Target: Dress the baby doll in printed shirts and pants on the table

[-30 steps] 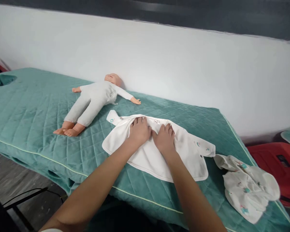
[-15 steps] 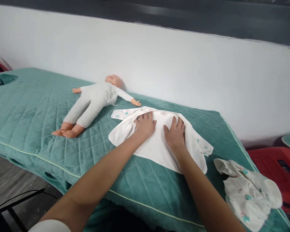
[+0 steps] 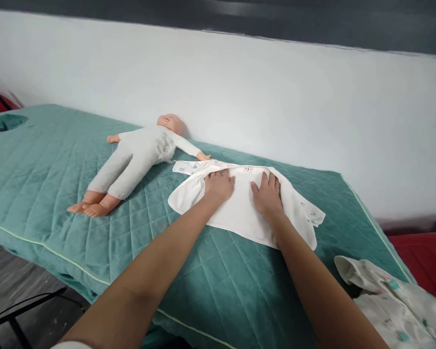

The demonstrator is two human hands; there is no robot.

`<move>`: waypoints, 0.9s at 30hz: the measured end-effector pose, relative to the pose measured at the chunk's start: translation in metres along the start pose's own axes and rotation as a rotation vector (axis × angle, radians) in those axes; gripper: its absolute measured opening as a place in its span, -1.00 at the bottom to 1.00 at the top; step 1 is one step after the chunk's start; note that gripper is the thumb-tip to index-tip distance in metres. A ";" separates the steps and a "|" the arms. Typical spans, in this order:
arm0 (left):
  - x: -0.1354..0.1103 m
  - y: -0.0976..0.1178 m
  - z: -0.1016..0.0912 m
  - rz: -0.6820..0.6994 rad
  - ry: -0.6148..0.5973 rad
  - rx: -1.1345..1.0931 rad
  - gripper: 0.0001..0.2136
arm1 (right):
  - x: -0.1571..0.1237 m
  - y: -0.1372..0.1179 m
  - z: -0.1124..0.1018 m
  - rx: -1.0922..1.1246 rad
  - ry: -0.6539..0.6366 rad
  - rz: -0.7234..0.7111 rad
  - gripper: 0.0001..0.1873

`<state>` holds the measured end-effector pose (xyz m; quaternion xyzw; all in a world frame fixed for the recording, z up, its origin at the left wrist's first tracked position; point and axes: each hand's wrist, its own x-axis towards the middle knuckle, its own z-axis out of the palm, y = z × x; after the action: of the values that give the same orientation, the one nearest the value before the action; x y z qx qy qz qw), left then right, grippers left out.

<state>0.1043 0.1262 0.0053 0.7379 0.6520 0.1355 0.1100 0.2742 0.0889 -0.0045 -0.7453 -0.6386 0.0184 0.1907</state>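
Note:
A white baby shirt [image 3: 244,208] with small printed motifs on its sleeves lies spread open on the green quilted bed cover [image 3: 203,281], inside facing up. My left hand [image 3: 220,186] rests flat on its left half, fingers stretched out, the tips near the folded-over front panel. On the right half lies my right hand [image 3: 269,196], fingers spread, against the other panel. Both palms press the cloth without gripping it. Beyond the left sleeve a baby doll [image 3: 138,150] in a white cloth body lies on its back, one hand close to the shirt's collar.
A second printed white garment [image 3: 392,300] lies crumpled at the bed's right end. Past that edge stands a red chair [image 3: 421,261]. A white wall [image 3: 276,102] runs along the far side. At the left, the cover has a hole [image 3: 5,122].
Both hands have slid the shirt slightly away from me, its collar now closer to the doll's hand. The camera view has shifted a little.

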 end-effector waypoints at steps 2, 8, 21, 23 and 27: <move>0.005 -0.001 -0.001 -0.022 -0.015 0.003 -0.44 | 0.003 0.001 0.000 -0.015 0.002 -0.029 -0.26; 0.012 0.000 -0.001 -0.056 -0.050 0.037 -0.44 | 0.009 0.008 0.006 0.007 -0.042 -0.036 -0.27; 0.003 0.006 -0.003 -0.100 0.048 0.089 -0.56 | 0.006 0.007 0.005 0.060 0.000 -0.054 -0.38; 0.001 0.005 -0.003 -0.105 0.079 0.088 -0.62 | 0.003 0.008 0.002 0.069 0.049 -0.070 -0.46; -0.003 0.002 -0.005 -0.071 0.123 0.085 -0.70 | 0.001 0.010 0.000 0.102 0.107 -0.080 -0.58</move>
<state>0.1039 0.1230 0.0099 0.7087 0.6882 0.1490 0.0432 0.2838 0.0890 -0.0076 -0.7086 -0.6549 0.0035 0.2626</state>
